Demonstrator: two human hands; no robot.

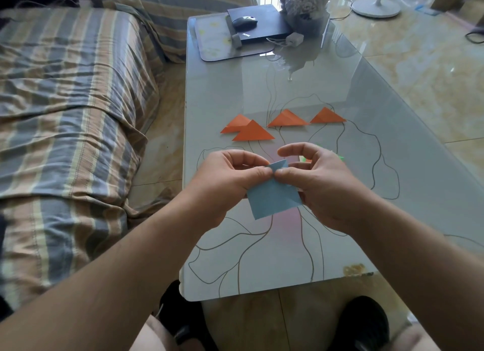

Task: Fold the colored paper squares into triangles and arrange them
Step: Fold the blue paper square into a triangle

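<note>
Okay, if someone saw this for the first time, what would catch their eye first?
Probably the blue paper, pinched at its top corner by the left hand and right hand above the glass table. Just beyond lie four orange triangles in a loose row, the two leftmost overlapping.

Blue paper square (273,197): partly folded, held above the table. Four orange triangles (253,133) lie flat in a row beyond it; the two leftmost overlap, the others lie apart.
</note>
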